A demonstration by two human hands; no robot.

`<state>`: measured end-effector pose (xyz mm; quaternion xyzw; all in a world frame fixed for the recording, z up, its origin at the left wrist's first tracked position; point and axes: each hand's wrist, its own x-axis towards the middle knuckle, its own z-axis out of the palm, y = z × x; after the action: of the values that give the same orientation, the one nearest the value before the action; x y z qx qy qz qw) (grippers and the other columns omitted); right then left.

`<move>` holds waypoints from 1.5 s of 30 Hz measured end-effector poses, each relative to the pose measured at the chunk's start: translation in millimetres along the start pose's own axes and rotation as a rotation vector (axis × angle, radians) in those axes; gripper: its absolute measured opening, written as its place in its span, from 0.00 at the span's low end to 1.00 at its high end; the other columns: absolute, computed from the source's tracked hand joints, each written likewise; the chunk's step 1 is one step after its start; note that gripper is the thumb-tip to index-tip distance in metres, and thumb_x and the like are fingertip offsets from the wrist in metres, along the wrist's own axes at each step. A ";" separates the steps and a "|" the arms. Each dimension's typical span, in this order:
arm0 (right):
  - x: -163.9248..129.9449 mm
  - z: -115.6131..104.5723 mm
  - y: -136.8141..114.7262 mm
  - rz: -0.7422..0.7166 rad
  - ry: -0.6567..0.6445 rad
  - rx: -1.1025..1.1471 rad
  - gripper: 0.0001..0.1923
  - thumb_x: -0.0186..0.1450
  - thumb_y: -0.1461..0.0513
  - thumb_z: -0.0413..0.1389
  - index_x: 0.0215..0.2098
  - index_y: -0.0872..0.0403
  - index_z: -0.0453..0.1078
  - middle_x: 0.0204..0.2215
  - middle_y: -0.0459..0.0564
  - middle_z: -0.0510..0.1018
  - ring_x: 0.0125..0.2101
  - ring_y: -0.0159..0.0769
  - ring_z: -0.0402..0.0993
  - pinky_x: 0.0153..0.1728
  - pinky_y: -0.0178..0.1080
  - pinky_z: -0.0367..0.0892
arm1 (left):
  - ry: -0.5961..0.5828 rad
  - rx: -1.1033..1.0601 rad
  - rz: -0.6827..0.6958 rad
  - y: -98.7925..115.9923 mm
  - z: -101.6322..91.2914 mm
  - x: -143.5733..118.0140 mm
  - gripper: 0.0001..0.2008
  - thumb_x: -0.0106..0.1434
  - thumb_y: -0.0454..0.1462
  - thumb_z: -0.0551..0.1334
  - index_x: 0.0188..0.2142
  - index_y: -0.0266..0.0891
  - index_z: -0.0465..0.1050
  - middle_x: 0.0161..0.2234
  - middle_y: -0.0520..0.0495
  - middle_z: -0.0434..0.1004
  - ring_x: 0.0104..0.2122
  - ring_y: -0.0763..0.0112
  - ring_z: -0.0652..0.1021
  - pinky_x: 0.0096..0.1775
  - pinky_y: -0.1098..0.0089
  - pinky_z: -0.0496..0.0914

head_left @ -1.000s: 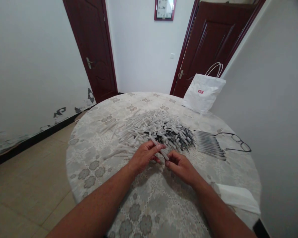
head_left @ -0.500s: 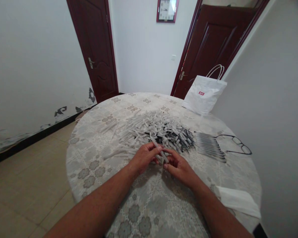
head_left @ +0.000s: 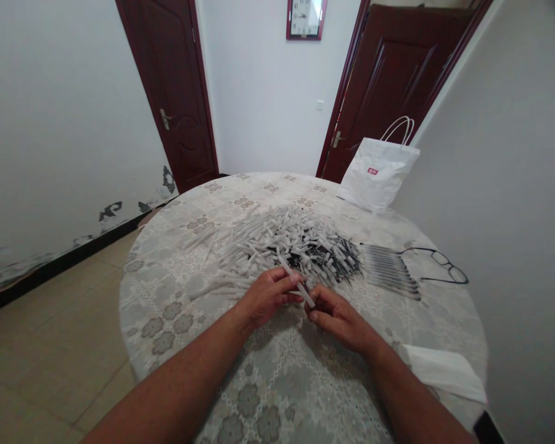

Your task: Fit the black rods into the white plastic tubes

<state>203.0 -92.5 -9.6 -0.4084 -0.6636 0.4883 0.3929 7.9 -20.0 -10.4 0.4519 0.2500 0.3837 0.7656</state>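
Both hands meet near the middle of a round table (head_left: 176,296) draped in a pale, lace-patterned cloth with grey flower motifs. Left hand (head_left: 264,297) with fingers pinched together on a slim, straight, pale grey plastic pen barrel (head_left: 295,285), angled from far left down to near right. Right hand (head_left: 337,316) curled just beside, fingertips (head_left: 312,306) closed at the barrel's near end, touching it. Just beyond the hands, a loose heap of matching pale grey plastic tubes (head_left: 259,237), matte and cylindrical, mixed toward the right with short black plastic pieces (head_left: 333,256). Farther right, a tidy row of finished grey pens (head_left: 391,271) laid parallel, and just beside those a pair of thin black-framed glasses (head_left: 439,264) with the arms unfolded. At the far right rim, a crumpled white paper bag with looped cord handles and a small red label (head_left: 374,176), leaning toward the wall. At the near right edge, a folded white sheet (head_left: 444,370) overhanging the rim a little. Bare patterned cloth near and left of the hands, wide and flat; right side crowded and close to a plain grey wall (head_left: 513,185). Beige tiled floor (head_left: 50,345) open to the left, with two dark red wooden doors (head_left: 176,92) at the far end.
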 end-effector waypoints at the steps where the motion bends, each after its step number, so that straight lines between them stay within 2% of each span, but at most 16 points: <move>1: 0.3 0.3 0.0 -0.007 -0.004 0.005 0.10 0.67 0.55 0.58 0.37 0.52 0.66 0.32 0.45 0.69 0.32 0.33 0.64 0.33 0.34 0.61 | -0.015 -0.002 -0.009 -0.1 0.4 0.2 0.15 0.59 0.45 0.71 0.38 0.35 0.80 0.39 0.40 0.80 0.37 0.64 0.80 0.40 0.65 0.74; 5: 1.9 1.8 2.8 -0.024 -0.036 0.026 0.11 0.65 0.54 0.61 0.36 0.52 0.67 0.32 0.45 0.70 0.32 0.34 0.65 0.34 0.35 0.62 | -0.023 0.019 -0.007 -2.0 1.2 1.2 0.16 0.57 0.45 0.72 0.36 0.32 0.80 0.37 0.40 0.80 0.36 0.63 0.81 0.41 0.64 0.74; 7: 2.1 1.4 5.9 -0.011 -0.010 0.037 0.11 0.64 0.54 0.62 0.35 0.52 0.68 0.31 0.45 0.71 0.30 0.34 0.65 0.32 0.34 0.62 | -0.020 0.016 -0.011 -2.7 0.7 1.5 0.16 0.59 0.45 0.71 0.36 0.32 0.79 0.35 0.41 0.80 0.34 0.65 0.80 0.40 0.65 0.74; 10: 3.0 -1.3 11.5 0.020 0.132 0.107 0.11 0.66 0.54 0.60 0.42 0.51 0.69 0.31 0.45 0.73 0.26 0.32 0.66 0.27 0.33 0.62 | -0.021 -0.008 -0.015 -1.6 0.0 0.8 0.16 0.59 0.46 0.70 0.36 0.33 0.77 0.31 0.45 0.78 0.27 0.71 0.77 0.30 0.71 0.71; 12: 4.7 -3.6 14.6 0.020 0.215 0.176 0.16 0.66 0.54 0.59 0.49 0.49 0.68 0.32 0.44 0.74 0.24 0.30 0.66 0.23 0.32 0.62 | -0.024 -0.009 -0.017 0.0 0.3 -0.1 0.16 0.58 0.46 0.71 0.36 0.34 0.76 0.27 0.48 0.75 0.22 0.74 0.74 0.25 0.73 0.68; 16: 10.0 -5.5 18.0 0.022 0.349 0.238 0.22 0.68 0.52 0.57 0.58 0.48 0.66 0.34 0.45 0.76 0.21 0.28 0.66 0.18 0.31 0.62 | -0.094 0.020 -0.059 1.5 3.7 -2.7 0.17 0.58 0.46 0.71 0.35 0.33 0.75 0.29 0.47 0.76 0.21 0.76 0.73 0.23 0.74 0.67; 18: 11.8 -5.4 19.0 0.035 0.393 0.240 0.20 0.68 0.52 0.57 0.55 0.49 0.68 0.33 0.45 0.77 0.20 0.28 0.67 0.17 0.31 0.63 | -0.149 0.040 -0.091 1.4 5.9 -3.8 0.18 0.58 0.47 0.71 0.35 0.33 0.75 0.29 0.48 0.75 0.21 0.76 0.72 0.23 0.74 0.67; 22: 12.1 -6.4 21.7 0.060 0.395 0.240 0.14 0.67 0.52 0.59 0.42 0.53 0.74 0.30 0.46 0.78 0.20 0.27 0.68 0.17 0.30 0.63 | -0.174 0.092 -0.127 1.0 7.3 -4.2 0.18 0.60 0.48 0.69 0.37 0.32 0.76 0.24 0.50 0.73 0.20 0.77 0.71 0.23 0.75 0.66; 27: 10.7 -7.2 22.2 0.102 0.324 0.280 0.14 0.66 0.54 0.61 0.45 0.52 0.73 0.28 0.43 0.78 0.20 0.27 0.69 0.19 0.30 0.65 | -0.166 0.110 -0.161 -1.1 3.2 -3.0 0.17 0.62 0.48 0.68 0.38 0.33 0.76 0.20 0.51 0.72 0.19 0.77 0.70 0.24 0.76 0.66; 30: 10.1 -4.8 19.8 0.106 0.289 0.256 0.11 0.66 0.54 0.61 0.39 0.54 0.73 0.23 0.42 0.76 0.19 0.27 0.68 0.21 0.31 0.65 | -0.166 0.059 -0.173 -0.6 3.3 -3.8 0.16 0.60 0.46 0.70 0.37 0.33 0.76 0.22 0.50 0.74 0.19 0.77 0.72 0.24 0.76 0.68; 32: 9.7 -4.3 18.3 0.086 0.338 0.302 0.10 0.66 0.54 0.61 0.37 0.54 0.72 0.23 0.42 0.76 0.19 0.27 0.68 0.20 0.30 0.64 | -0.135 -0.007 -0.173 1.9 3.5 -3.7 0.15 0.59 0.44 0.71 0.36 0.34 0.76 0.28 0.46 0.79 0.23 0.74 0.76 0.25 0.75 0.71; 35: 10.0 -9.3 17.0 0.017 0.566 0.437 0.09 0.64 0.55 0.61 0.36 0.52 0.70 0.24 0.42 0.76 0.18 0.27 0.67 0.16 0.29 0.60 | 0.006 -0.152 -0.116 7.3 -0.1 0.0 0.12 0.60 0.41 0.71 0.38 0.35 0.76 0.36 0.43 0.82 0.31 0.68 0.81 0.28 0.73 0.75; 37: 10.8 -15.9 16.0 -0.035 0.749 0.486 0.09 0.62 0.56 0.62 0.35 0.52 0.70 0.24 0.42 0.76 0.18 0.26 0.67 0.15 0.29 0.59 | 0.143 -0.244 -0.026 10.2 -5.3 4.4 0.10 0.61 0.39 0.70 0.39 0.36 0.76 0.35 0.44 0.82 0.33 0.68 0.82 0.32 0.72 0.77; 39: 11.8 -22.3 14.7 -0.076 0.868 0.502 0.10 0.60 0.57 0.63 0.34 0.52 0.70 0.26 0.43 0.77 0.18 0.26 0.67 0.15 0.29 0.59 | 0.249 -0.297 0.048 11.6 -10.6 8.5 0.08 0.63 0.36 0.69 0.41 0.35 0.75 0.34 0.45 0.82 0.34 0.68 0.83 0.36 0.69 0.79; 41: 12.7 -26.1 13.2 -0.099 0.916 0.510 0.10 0.58 0.57 0.64 0.34 0.53 0.70 0.27 0.44 0.78 0.18 0.26 0.67 0.16 0.29 0.59 | 0.288 -0.315 0.076 11.4 -13.4 10.8 0.08 0.63 0.35 0.68 0.42 0.34 0.75 0.34 0.44 0.83 0.36 0.68 0.83 0.39 0.68 0.79; 45: 13.9 -25.7 11.6 -0.129 0.957 0.495 0.10 0.59 0.58 0.64 0.33 0.53 0.70 0.27 0.44 0.79 0.18 0.25 0.67 0.16 0.29 0.59 | 0.273 -0.322 0.063 9.5 -11.6 10.9 0.08 0.63 0.33 0.68 0.42 0.33 0.76 0.35 0.44 0.83 0.35 0.67 0.84 0.38 0.68 0.80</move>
<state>223.5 -69.0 -13.6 -0.4387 -0.2994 0.3646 0.7648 2.4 -2.5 -7.8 0.2754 0.2725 0.5002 0.7744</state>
